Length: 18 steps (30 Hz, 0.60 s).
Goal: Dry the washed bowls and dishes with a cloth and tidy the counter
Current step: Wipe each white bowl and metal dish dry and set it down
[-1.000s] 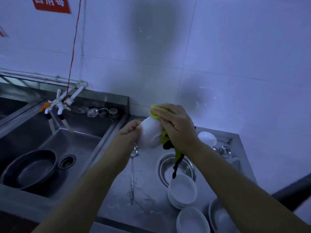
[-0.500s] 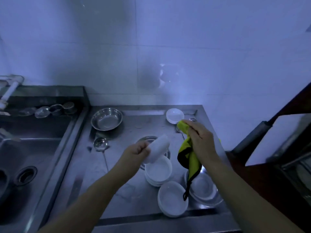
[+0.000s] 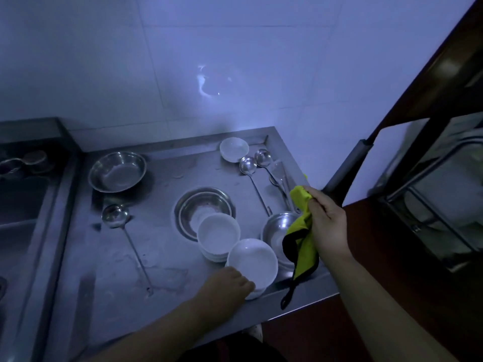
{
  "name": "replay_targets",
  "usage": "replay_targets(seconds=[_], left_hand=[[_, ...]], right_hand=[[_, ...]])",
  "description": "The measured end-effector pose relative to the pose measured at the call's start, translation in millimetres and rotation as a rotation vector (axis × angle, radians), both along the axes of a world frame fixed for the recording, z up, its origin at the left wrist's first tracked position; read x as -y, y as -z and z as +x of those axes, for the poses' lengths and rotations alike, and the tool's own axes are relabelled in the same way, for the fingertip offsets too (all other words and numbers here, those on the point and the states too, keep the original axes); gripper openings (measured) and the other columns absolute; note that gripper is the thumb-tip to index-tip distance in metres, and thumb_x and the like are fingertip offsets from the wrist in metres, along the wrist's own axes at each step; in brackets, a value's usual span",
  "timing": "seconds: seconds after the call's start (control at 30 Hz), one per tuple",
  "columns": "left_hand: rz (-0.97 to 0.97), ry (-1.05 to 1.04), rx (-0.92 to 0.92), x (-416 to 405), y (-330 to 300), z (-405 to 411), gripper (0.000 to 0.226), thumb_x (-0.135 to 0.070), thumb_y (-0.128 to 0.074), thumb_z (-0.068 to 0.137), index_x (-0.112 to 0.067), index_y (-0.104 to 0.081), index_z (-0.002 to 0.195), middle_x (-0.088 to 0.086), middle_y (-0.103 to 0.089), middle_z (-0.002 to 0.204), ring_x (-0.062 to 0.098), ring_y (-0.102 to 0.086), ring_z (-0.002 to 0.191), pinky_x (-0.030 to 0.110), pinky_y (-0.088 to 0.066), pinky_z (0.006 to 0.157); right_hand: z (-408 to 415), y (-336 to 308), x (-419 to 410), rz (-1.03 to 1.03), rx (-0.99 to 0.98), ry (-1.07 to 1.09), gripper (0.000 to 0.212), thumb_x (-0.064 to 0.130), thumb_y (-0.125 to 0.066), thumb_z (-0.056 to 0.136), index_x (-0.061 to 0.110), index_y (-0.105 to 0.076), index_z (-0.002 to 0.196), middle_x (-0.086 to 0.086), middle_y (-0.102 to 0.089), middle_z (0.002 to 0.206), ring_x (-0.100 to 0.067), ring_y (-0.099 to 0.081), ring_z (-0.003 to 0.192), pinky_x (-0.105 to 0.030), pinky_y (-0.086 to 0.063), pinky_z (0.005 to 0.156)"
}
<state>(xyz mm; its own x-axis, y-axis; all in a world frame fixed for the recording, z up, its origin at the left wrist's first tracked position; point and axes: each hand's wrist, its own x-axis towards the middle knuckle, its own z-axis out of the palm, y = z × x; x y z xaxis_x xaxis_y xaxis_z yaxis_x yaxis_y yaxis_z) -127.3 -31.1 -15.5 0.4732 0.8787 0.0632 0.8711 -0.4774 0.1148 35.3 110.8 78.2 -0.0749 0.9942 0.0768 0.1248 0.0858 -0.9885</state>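
Note:
On the steel counter (image 3: 117,270) stand two stacks of white bowls. My left hand (image 3: 224,286) holds the near rim of the top bowl (image 3: 252,262) of the front stack. Behind it is the second white stack (image 3: 218,232). My right hand (image 3: 325,223) grips a yellow-green cloth with black edging (image 3: 300,231) above the counter's right edge; its tail hangs down over a steel bowl (image 3: 274,231). A single white bowl (image 3: 234,149) sits at the back.
A steel bowl (image 3: 117,171) stands back left, another steel bowl (image 3: 201,205) in the middle. One ladle (image 3: 122,231) lies left, two ladles (image 3: 254,173) lie right. A sink (image 3: 18,205) is left. A dark cabinet with a steel rack (image 3: 439,194) stands right.
My left hand has lowered the wiped white bowl onto the front stack. My right hand has drawn the cloth off to the right. The view has swung right and down.

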Motion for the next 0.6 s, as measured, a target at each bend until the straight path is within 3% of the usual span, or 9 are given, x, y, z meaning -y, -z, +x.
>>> replay_targets(seconds=[0.3, 0.6], left_hand=[[-0.046, 0.08, 0.003, 5, 26, -3, 0.019, -0.028, -0.078, 0.054, -0.025, -0.06, 0.059, -0.009, -0.058, 0.054, 0.008, -0.056, 0.052, 0.017, -0.046, 0.056], [-0.01, 0.027, 0.09, 3, 28, -2, 0.016, -0.027, -0.075, 0.063, -0.023, -0.068, 0.076, -0.01, -0.066, 0.069, 0.009, -0.062, 0.063, 0.018, -0.05, 0.062]], right_hand=[[12, 11, 17, -0.025, -0.064, 0.039, 0.037, -0.006, -0.047, 0.094, 0.024, -0.066, 0.105, 0.014, -0.068, 0.098, 0.006, -0.065, 0.09, -0.007, -0.047, 0.078], [7, 17, 14, -0.058, -0.096, 0.021, 0.034, -0.007, -0.047, 0.093, 0.017, -0.067, 0.108, 0.006, -0.07, 0.1, 0.003, -0.066, 0.09, -0.009, -0.048, 0.077]])
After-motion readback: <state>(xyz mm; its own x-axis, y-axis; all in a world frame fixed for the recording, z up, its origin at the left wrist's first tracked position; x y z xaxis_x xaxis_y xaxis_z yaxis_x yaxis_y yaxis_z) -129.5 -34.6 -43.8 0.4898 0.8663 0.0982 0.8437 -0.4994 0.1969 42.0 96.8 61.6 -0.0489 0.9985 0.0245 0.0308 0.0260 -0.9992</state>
